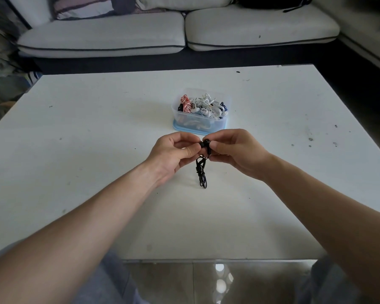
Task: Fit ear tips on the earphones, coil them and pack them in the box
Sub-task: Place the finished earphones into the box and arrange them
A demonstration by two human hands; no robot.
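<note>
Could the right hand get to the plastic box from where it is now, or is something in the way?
Probably yes. The box stands open just beyond the right hand, with only bare table between. But that hand pinches the black earphones, so it is not free.

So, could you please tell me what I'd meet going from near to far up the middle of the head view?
Floor → table → earphones, pinched between left hand and right hand → box → sofa.
</note>
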